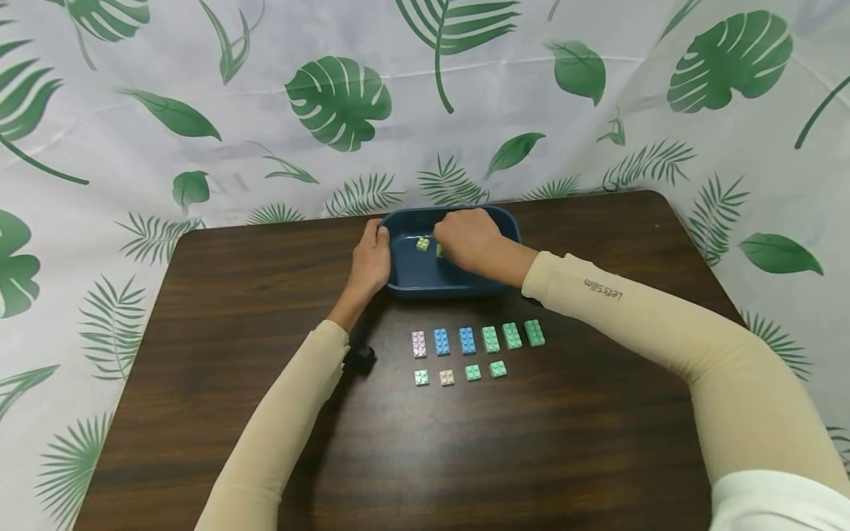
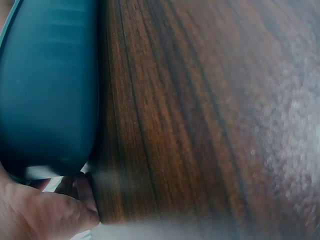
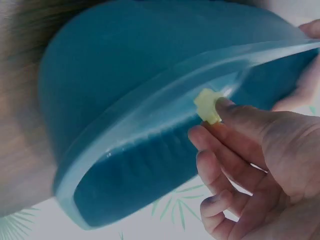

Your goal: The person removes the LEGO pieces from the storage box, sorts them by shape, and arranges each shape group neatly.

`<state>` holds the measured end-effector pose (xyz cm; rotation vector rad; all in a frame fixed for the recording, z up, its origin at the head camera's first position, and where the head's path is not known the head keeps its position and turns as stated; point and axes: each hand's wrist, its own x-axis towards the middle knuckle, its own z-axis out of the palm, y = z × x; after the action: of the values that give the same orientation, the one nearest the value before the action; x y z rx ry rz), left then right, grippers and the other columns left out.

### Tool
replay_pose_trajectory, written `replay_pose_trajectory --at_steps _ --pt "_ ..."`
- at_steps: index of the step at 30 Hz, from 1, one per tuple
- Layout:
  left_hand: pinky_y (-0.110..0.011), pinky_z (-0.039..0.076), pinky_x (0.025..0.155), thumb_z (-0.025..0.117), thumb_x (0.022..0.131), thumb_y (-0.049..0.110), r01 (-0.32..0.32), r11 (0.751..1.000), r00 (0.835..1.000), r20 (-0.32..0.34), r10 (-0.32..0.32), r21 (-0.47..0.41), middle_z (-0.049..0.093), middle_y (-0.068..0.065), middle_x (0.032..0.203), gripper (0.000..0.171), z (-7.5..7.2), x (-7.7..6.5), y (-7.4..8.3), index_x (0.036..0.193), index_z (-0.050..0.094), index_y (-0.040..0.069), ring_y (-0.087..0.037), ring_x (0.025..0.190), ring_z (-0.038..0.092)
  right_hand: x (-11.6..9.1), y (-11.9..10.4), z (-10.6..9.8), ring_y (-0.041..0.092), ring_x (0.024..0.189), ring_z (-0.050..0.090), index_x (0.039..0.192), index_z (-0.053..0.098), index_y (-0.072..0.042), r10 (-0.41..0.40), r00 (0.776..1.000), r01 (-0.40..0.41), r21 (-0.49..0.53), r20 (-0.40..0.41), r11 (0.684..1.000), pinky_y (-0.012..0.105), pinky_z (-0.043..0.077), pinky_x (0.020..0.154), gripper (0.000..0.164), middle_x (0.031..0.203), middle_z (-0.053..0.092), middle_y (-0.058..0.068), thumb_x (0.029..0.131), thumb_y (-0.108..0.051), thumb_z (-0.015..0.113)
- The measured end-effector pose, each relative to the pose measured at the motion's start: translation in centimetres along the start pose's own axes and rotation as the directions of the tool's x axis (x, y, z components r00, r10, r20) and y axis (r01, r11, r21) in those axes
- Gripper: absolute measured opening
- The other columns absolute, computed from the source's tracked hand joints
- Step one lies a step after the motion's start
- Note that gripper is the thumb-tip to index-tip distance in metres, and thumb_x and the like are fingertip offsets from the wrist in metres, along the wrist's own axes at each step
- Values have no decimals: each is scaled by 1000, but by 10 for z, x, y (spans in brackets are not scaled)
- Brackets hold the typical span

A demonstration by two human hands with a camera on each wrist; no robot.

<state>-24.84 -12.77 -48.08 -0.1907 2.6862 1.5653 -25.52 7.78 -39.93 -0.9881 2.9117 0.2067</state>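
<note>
A dark blue plastic bin [image 1: 415, 289] stands at the back of the table. My left hand [image 1: 372, 258] grips its left end, thumb at the rim; the left wrist view shows the curled fingers [image 2: 82, 197] beside the bin wall [image 2: 50, 100]. Over the bin's inside is my right hand [image 1: 471, 240]. Its thumb and index finger pinch a small yellow-green toy brick [image 3: 207, 106], while the other fingers curl loosely. Another yellow-green brick [image 1: 422, 243] lies on the bin floor to the left. The right hand hides part of the bin's inside.
In front of the bin, a row of longer bricks runs from a pink one [image 1: 418, 344] through blue ones [image 1: 441, 341] to green ones [image 1: 511, 335]. Nearer lie several small square bricks, green [image 1: 473, 372] and beige [image 1: 447, 377]. Leaf-patterned cloth [image 1: 339, 103] hangs behind the table.
</note>
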Motion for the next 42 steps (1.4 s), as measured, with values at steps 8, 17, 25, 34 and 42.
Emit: replay_pose_trajectory --at_steps 8,17,25,34,42 --pt "-54 42 115 28 116 36 -17 1000 1000 -6 17 6 59 -14 151 41 -2 -10 11 148 48 20 -35 139 54 -44 3 -7 21 63 53 79 73 -13 -61 987 51 -71 -147 996 31 27 52 25 75 66 7 103 -14 68" --pt "-55 42 115 30 116 35 -22 1000 1000 -19 22 -1 60 -16 148 40 -4 -11 11 146 49 18 -37 136 55 -92 2 -13 24 72 64 95 80 -10 -93 965 65 -122 -243 990 33 41 52 14 88 74 8 96 -24 80" --pt "-57 43 113 30 116 36 -37 999 999 -11 37 0 60 -17 146 39 -1 -11 12 145 49 18 -39 133 56 -132 3 -20 25 74 66 95 77 -7 -87 948 48 -132 -307 990 31 35 53 20 85 73 9 92 -26 84" --pt "-57 42 114 30 116 35 -35 999 999 -3 35 -10 59 -17 148 39 -3 -12 12 145 48 16 -38 135 55 -182 -4 -5 20 74 67 91 73 -11 -71 966 58 -60 -249 997 32 48 56 27 82 70 3 81 -24 94" --pt "-53 41 116 28 116 36 -15 1000 1000 0 15 -11 57 -15 152 42 -3 -10 12 147 47 17 -34 138 53 -202 -12 14 18 77 67 89 72 -14 -91 975 88 -21 -204 996 33 54 62 31 83 69 -1 75 -24 98"
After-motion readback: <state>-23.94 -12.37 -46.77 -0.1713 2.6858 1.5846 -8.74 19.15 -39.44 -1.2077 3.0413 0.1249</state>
